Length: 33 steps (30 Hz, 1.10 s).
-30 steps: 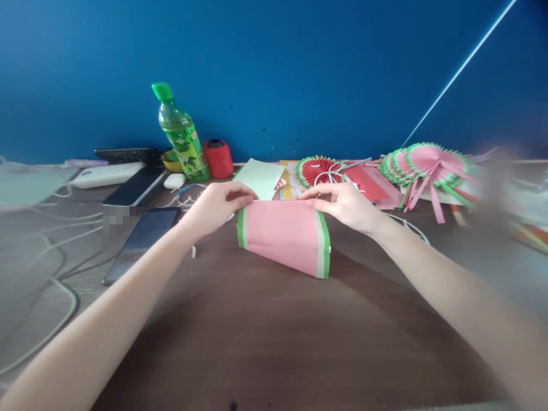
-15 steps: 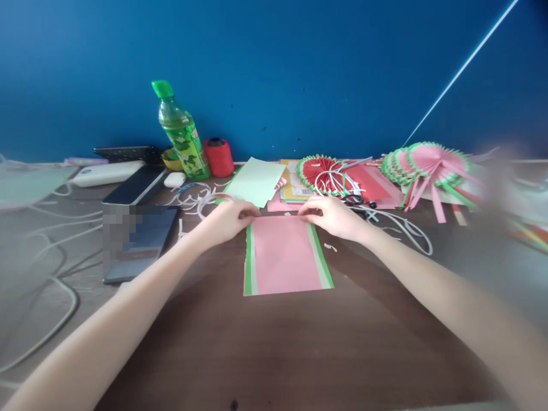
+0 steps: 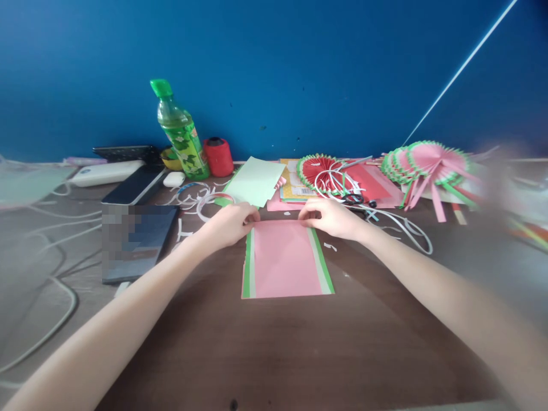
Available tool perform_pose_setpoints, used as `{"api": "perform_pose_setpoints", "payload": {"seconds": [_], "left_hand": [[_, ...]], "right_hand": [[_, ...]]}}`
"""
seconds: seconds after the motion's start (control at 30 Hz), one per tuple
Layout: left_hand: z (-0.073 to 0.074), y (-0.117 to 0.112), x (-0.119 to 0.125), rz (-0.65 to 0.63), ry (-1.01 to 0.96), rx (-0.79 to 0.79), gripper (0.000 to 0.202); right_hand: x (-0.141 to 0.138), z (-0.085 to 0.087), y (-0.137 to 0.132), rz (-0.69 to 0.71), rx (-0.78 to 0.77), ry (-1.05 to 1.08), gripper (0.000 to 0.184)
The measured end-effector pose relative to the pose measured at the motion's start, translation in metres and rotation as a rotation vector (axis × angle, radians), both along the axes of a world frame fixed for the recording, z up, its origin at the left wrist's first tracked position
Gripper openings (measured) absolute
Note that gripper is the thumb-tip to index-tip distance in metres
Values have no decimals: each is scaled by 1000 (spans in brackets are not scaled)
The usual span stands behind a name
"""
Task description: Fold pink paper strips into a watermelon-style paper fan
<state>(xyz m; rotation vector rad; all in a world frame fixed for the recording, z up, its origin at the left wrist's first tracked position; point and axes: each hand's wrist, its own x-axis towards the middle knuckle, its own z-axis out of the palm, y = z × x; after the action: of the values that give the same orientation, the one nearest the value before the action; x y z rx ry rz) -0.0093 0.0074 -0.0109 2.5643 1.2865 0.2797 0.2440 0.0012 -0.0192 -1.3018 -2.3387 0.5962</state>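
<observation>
A pink sheet of paper (image 3: 286, 260) with green and pale green strips along both sides lies on the dark brown table (image 3: 282, 354). My left hand (image 3: 235, 221) pinches its far left corner between thumb and fingers. At the far right corner, my right hand (image 3: 329, 217) grips the same edge in a like pinch. A narrow band along the far edge between the hands looks slightly raised or folded; I cannot tell which. Small white paper scraps (image 3: 330, 246) lie just right of the sheet.
Beyond the hands lie a pale green sheet (image 3: 256, 180), a red pleated paper fan (image 3: 319, 174) and white cables (image 3: 411, 228). Pink pleated fans (image 3: 436, 162) stand at right. Leftward are a green bottle (image 3: 182, 137), a red thread spool (image 3: 218, 157) and a dark tablet (image 3: 148, 240).
Both hands have kept their grip on the paper's far edge. That edge and the sheet have shifted slightly toward me.
</observation>
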Motion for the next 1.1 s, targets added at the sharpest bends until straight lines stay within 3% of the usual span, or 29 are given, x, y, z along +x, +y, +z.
{"api": "perform_pose_setpoints", "payload": {"seconds": [0.27,0.63,1.1], "left_hand": [[1,-2,3,-3,52,31,18],[2,-1,2,0,22,3,18],[10,-7,5,11,218,91,24]], "right_hand": [[8,8,1,94,-55,-32,20],[5,10,-1,149,30,-137,18],[0,5,-4,209,170,-298,19]]}}
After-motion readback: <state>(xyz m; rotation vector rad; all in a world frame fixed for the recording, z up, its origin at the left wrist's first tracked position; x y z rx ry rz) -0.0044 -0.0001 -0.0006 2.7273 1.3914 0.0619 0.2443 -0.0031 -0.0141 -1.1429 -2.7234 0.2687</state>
